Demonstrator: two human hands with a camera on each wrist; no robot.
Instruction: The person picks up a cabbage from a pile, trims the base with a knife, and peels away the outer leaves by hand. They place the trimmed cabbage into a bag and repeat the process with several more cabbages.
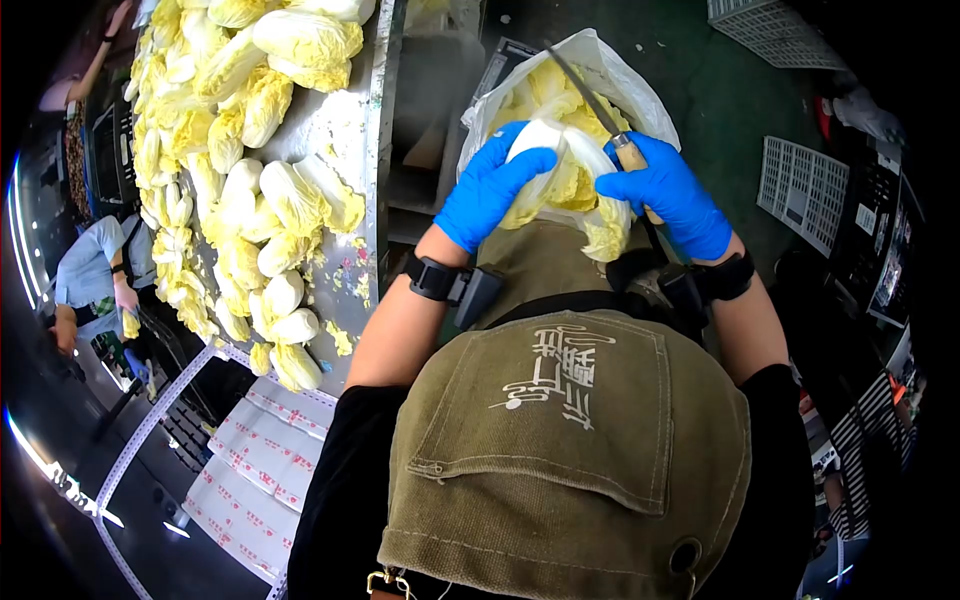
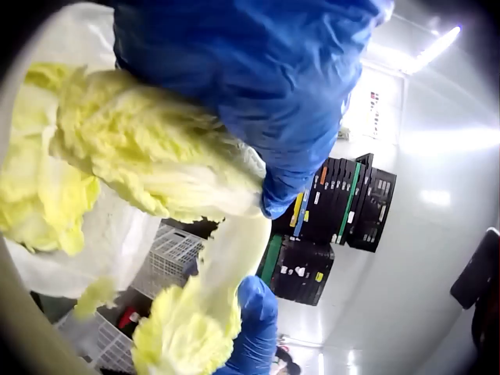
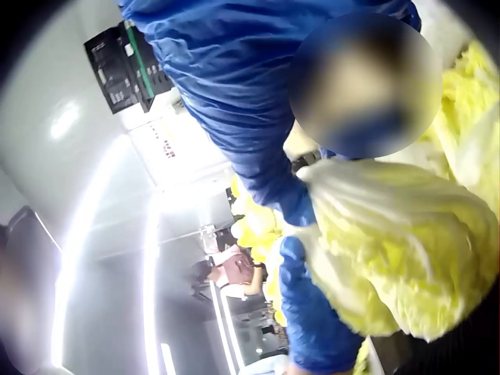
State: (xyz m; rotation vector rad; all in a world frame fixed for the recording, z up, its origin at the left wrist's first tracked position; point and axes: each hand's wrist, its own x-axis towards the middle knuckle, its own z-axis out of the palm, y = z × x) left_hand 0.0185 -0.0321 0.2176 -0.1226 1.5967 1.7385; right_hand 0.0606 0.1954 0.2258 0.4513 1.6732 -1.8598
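In the head view my blue-gloved left hand [image 1: 490,190] grips a pale napa cabbage [image 1: 535,145] over an open white plastic bag [image 1: 640,90]. Yellow leaves [image 1: 550,85] fill the bag. My right hand [image 1: 672,195], gloved too, holds a wooden-handled knife [image 1: 590,95], its blade slanting up and left across the bag. Its thumb also presses an outer leaf [image 1: 606,235] that bends away from the head. The left wrist view shows the cabbage [image 2: 148,148] beneath the left palm and the leaf [image 2: 183,328] drooping by the right fingers [image 2: 254,320]. A blurred patch covers part of the right wrist view.
On the left, a metal table [image 1: 350,140] bears many napa cabbages [image 1: 295,195]. White printed boxes [image 1: 250,480] lie below its near end. Grey plastic crates [image 1: 800,195] stand on the dark green floor at right. Another person [image 1: 95,265] works beyond the table.
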